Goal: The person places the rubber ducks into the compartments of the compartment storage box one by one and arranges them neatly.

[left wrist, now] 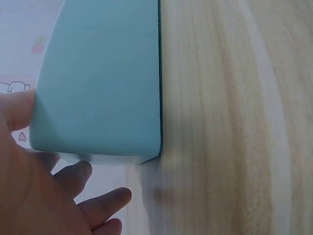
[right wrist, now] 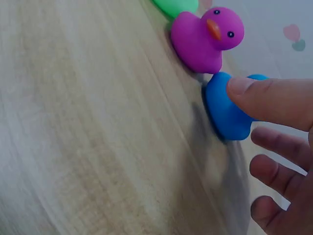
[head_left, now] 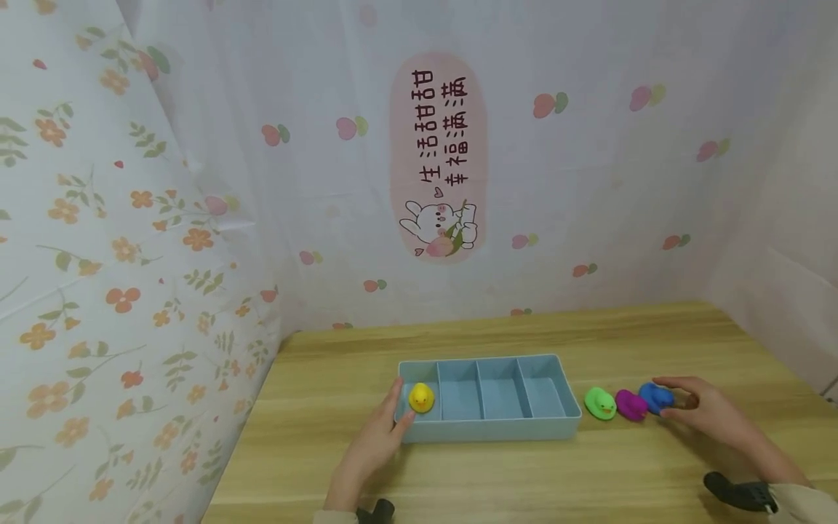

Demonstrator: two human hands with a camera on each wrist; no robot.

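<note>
A light blue box (head_left: 491,431) with several compartments stands on the wooden table. Its left end is held by my left hand (head_left: 372,445), thumb at the front rim and fingers along the left side. Inside the leftmost compartment sits a yellow rubber duck (head_left: 421,398). Right of the box, a green rubber duck (head_left: 599,404), a purple rubber duck (head_left: 631,406) and a blue rubber duck (head_left: 655,398) stand in a row. My right hand (head_left: 715,416) pinches the blue duck between thumb and index finger; in the right wrist view the thumb covers part of it.
The wooden table (head_left: 314,393) carries the box and the ducks. Behind it hangs a pale curtain (head_left: 314,182) with fruit prints and a rabbit picture. A flowered cloth (head_left: 131,262) borders the left side.
</note>
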